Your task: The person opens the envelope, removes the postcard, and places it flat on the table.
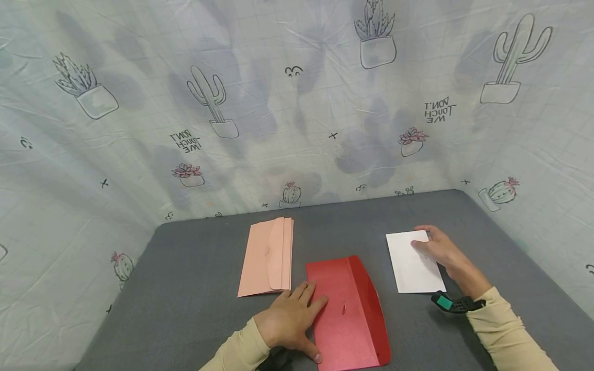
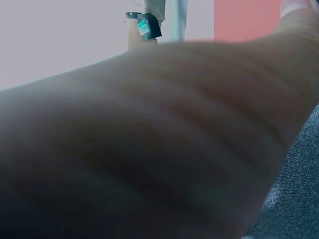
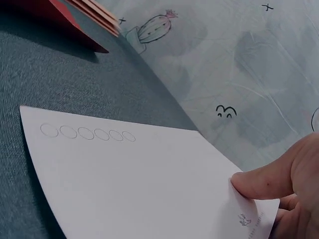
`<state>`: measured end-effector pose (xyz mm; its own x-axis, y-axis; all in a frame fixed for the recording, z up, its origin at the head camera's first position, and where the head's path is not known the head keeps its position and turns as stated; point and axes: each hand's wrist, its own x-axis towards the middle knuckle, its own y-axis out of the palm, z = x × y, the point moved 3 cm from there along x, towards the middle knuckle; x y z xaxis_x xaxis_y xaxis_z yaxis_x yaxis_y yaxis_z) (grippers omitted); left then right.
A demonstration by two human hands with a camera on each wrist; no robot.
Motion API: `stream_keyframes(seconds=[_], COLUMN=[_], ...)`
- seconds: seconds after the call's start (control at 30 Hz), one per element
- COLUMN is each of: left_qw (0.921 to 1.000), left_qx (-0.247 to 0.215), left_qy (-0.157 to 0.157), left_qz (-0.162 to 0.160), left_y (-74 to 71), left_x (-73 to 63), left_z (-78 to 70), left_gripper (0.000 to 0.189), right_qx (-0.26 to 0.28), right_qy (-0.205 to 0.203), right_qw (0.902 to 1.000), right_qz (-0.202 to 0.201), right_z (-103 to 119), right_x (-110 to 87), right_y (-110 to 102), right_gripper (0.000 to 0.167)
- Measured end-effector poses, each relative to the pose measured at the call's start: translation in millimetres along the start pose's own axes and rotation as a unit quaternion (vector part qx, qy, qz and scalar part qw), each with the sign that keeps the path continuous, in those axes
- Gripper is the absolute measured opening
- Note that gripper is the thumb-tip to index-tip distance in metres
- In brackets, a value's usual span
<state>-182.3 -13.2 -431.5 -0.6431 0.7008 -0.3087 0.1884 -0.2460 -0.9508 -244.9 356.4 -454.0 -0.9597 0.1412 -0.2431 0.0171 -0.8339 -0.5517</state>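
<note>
My left hand point(image 1: 292, 317) rests on the left edge of a red envelope point(image 1: 343, 314), fingers spread and thumb near its lower edge. The envelope's flap point(image 1: 371, 309) is unfolded toward the right. In the left wrist view the blurred hand and wrist point(image 2: 149, 144) cover most of the picture, with a piece of the red envelope point(image 2: 246, 20) above. My right hand point(image 1: 441, 250) pinches the right edge of a white card point(image 1: 410, 263), thumb on top. The right wrist view shows a row of small printed circles on the card point(image 3: 124, 164) and a little drawing near the thumb.
Several pink envelopes point(image 1: 264, 255) lie stacked behind my left hand, left of the red one. The grey table point(image 1: 195, 288) ends against a hanging cloth point(image 1: 260, 103) printed with cacti at the back and sides. A dark band point(image 1: 457, 303) sits on my right wrist.
</note>
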Motion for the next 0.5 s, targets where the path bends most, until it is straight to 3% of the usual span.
stream_keyframes(seconds=[0.2, 0.5], left_qw=[1.0000, 0.9999], left_qx=[0.000, -0.009], left_qy=[-0.007, -0.008], left_qz=[0.002, 0.000], left_y=[-1.7, -1.4], left_x=[-0.9, -1.0], left_z=[-1.0, -1.1], left_gripper=[0.111, 0.110], right_qx=[-0.022, -0.063], right_qy=[-0.026, -0.034], right_qw=[0.9993, 0.9971], right_qz=[-0.014, -0.024], right_z=[-0.2, -0.7], right_x=[-0.5, -1.6], right_y=[2.5, 2.1], right_gripper=[0.057, 0.058])
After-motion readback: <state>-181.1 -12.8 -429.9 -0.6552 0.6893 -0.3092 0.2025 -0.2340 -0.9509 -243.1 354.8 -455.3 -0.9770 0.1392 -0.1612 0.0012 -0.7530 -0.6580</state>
